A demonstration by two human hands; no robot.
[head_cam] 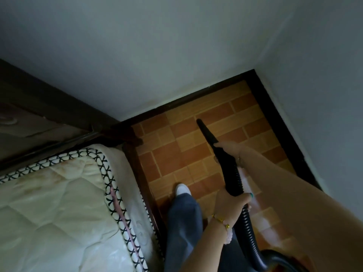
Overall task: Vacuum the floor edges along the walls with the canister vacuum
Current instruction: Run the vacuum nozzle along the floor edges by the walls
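Note:
A black vacuum nozzle [206, 132] points down at the orange tiled floor [176, 154], its tip short of the dark baseboard [188, 97] along the far wall. My right hand [232, 152] grips the nozzle's upper part. My left hand [231, 201] grips the ribbed black hose [247, 228] just below it. The hose curves down to the dark canister body [279, 261] at the bottom edge, mostly cut off.
A bed with a quilted white mattress [59, 203] and dark wooden frame [137, 173] fills the left. Two pale walls meet in a corner [253, 70] ahead, with baseboard on the right wall too. My leg and white shoe [182, 190] stand between bed and hose.

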